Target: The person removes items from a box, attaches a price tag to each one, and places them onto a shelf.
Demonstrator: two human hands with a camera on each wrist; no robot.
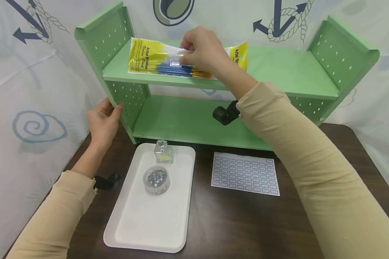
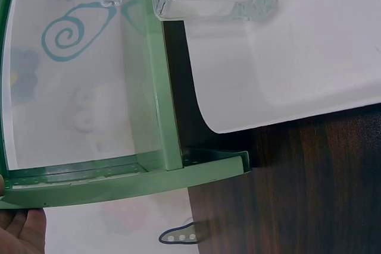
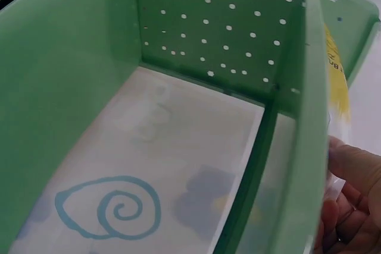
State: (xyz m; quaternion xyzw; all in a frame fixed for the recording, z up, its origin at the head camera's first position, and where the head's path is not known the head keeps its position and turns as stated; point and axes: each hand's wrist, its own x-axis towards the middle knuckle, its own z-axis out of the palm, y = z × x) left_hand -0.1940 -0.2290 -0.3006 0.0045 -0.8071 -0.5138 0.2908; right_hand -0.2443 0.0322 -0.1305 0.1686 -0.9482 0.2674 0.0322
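With thumb and fingers, my right hand (image 1: 205, 48) pinches a clear and yellow pack of paintbrushes (image 1: 149, 59) at its middle. A small white label (image 1: 175, 63) sits on the pack beside the thumb. The pack lies lengthwise along the upper board of a green metal shelf (image 1: 291, 68), close to its front edge. My left hand (image 1: 103, 118) grips the shelf's left side panel, its fingertips (image 2: 33, 221) against the green edge in the left wrist view. In the right wrist view the fingers (image 3: 357, 168) hold the pack behind the board's edge.
Below the shelf, a white tray (image 1: 149, 223) holds a square glass bottle (image 1: 164, 154) and a round clear tub (image 1: 156, 180) of shiny pieces. A label sheet (image 1: 244, 173) lies right of it on the dark wood table (image 1: 233, 223). Patterned cloth (image 1: 35, 90) hangs behind.
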